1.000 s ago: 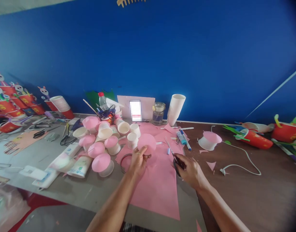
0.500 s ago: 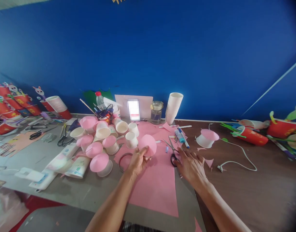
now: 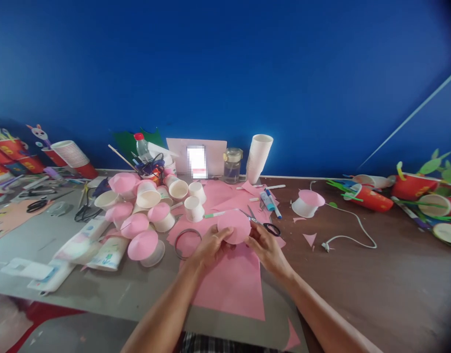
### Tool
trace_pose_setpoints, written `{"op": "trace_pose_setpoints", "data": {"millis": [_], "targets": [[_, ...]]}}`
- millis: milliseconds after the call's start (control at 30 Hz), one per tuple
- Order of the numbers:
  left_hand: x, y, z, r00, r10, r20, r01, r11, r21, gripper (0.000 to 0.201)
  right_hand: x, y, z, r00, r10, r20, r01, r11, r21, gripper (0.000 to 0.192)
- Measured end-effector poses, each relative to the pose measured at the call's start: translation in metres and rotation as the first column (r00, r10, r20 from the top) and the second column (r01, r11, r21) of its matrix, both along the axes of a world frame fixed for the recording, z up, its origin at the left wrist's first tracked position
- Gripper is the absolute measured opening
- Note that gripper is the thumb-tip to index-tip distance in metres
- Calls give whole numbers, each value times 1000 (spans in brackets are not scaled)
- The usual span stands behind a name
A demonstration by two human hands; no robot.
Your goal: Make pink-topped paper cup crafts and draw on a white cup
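My left hand (image 3: 215,243) pinches a pink paper circle (image 3: 233,226), thumb on top and fingers beneath. My right hand (image 3: 265,246) is closed at the circle's right edge, thumb and fingertips against the paper. Scissors with black handles (image 3: 272,229) show just beyond my right hand, blades apart and pointing up and left; part of them is hidden, and I cannot tell whether the hand touches them. Under both hands lies a pink paper sheet (image 3: 231,289). A roll of tape (image 3: 177,245) rests to the left of my left hand.
Several white paper cups (image 3: 193,210), some topped with pink paper cones (image 3: 143,245), crowd the left. One capped cup (image 3: 308,203) stands right, near a white cable (image 3: 372,240). Behind are a glass jar (image 3: 232,166), a cup stack (image 3: 259,157), a glue stick (image 3: 266,201) and a marker (image 3: 276,208).
My right hand has moved left from beside the scissors to the pink circle's edge. The scissors have shifted and turned, handles now further right. The view has swung slightly right.
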State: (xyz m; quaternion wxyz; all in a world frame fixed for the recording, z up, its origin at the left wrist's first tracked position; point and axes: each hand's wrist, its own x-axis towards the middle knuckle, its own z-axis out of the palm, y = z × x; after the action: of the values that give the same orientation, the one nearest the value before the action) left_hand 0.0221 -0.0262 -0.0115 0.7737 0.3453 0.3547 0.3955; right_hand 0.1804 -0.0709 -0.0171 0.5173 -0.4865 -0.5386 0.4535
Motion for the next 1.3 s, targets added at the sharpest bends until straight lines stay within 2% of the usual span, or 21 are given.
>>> {"op": "trace_pose_setpoints", "data": {"millis": [67, 167, 400, 600, 733, 833, 933, 1033, 1100, 1167, 1233, 1300], "targets": [[-1, -1, -1, 997, -69, -43, 70, 997, 25, 26, -3, 1, -1, 994, 1, -109, -6, 999, -46, 47], [-2, -3, -2, 989, -122, -85, 125, 992, 31, 25, -3, 1, -3, 983, -28, -182, 7, 993, -117, 47], [-4, -2, 2, 987, -156, -42, 156, 988, 3, 27, -1, 1, 0, 976, -26, -217, 3, 994, -106, 41], [-5, 1, -2, 987, -153, -48, 153, 988, -13, 30, 2, 2, -6, 984, -51, -168, 38, 996, -77, 45], [-5, 5, -2, 996, -59, -60, 59, 998, 2, 29, 3, 1, -11, 992, -89, -88, 88, 996, -16, 49], [-6, 7, -1, 999, 6, -53, -5, 1000, 20, 30, 4, -1, -12, 986, -155, 58, 150, 985, 82, 47], [-7, 8, -1, 998, 12, -55, -11, 1000, 7, 30, 6, -6, -9, 904, -318, 288, 219, 919, 327, 42], [-7, 9, -1, 998, 16, -64, -16, 1000, 3, 29, 9, -10, -6, 786, -394, 476, 98, 841, 533, 38], [-7, 8, 0, 997, 28, -68, -28, 1000, -4, 29, 8, -11, -5, 733, -386, 559, 1, 823, 568, 39], [-6, 8, 1, 997, 28, -78, -28, 1000, -1, 31, 7, -12, -5, 715, -358, 600, -51, 830, 555, 41], [-6, 7, 2, 994, 25, -103, -22, 999, 30, 33, 6, -10, -6, 757, -322, 568, -34, 850, 526, 42], [-5, 7, 3, 987, 48, -153, -33, 994, 102, 27, 9, -8, -6, 817, -320, 479, 52, 869, 492, 40]]}}
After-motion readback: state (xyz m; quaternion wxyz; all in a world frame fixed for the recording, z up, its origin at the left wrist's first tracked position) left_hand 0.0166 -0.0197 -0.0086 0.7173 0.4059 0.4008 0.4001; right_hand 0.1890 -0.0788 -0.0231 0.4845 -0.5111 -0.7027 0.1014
